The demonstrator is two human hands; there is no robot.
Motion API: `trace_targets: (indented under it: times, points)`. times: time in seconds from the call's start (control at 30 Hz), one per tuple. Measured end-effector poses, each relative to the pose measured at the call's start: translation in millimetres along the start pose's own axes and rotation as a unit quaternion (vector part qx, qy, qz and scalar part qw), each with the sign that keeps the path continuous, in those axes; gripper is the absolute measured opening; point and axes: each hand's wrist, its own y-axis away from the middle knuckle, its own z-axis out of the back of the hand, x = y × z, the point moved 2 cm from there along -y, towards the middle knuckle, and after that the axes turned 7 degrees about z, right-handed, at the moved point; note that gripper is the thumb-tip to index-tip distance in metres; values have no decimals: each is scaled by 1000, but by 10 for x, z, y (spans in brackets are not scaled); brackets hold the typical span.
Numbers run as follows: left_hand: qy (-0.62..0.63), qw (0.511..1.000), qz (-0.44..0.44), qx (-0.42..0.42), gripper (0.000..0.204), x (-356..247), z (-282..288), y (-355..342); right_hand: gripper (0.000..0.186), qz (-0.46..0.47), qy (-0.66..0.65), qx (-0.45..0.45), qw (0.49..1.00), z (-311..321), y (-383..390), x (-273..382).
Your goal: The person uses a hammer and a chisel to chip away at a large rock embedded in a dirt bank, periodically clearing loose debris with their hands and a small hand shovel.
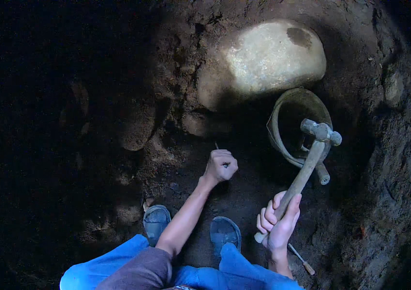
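My right hand (280,224) is closed around the wooden handle of a hammer (298,186). Its metal head is raised and overlaps the view of a bucket (274,126). To the left, my left hand (221,166) makes a fist around a thin rod-like tool (217,145). Only a narrow tip beyond the knuckles and a dark end in the fist show, so its exact kind stays hidden. The fist is over dark ground, between my feet and the earth wall.
A large pale boulder (278,58) juts from the earth above the bucket. Another wooden handle (322,174) shows at the bucket's near rim. A slim tool with a wooden handle (308,267) lies right of my right wrist. Rough earth wall (394,193) rises at right; darkness covers the left.
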Motion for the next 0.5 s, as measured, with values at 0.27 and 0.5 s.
trace_targets:
  times: [0.27,0.5]
  points:
    - [-47,990,116,-59,31,170,-53,-173,49,-12,49,16,999,91,-36,-143]
    - [-30,986,159,-33,30,187,-31,-343,47,-87,160,74,981,252,-209,-546]
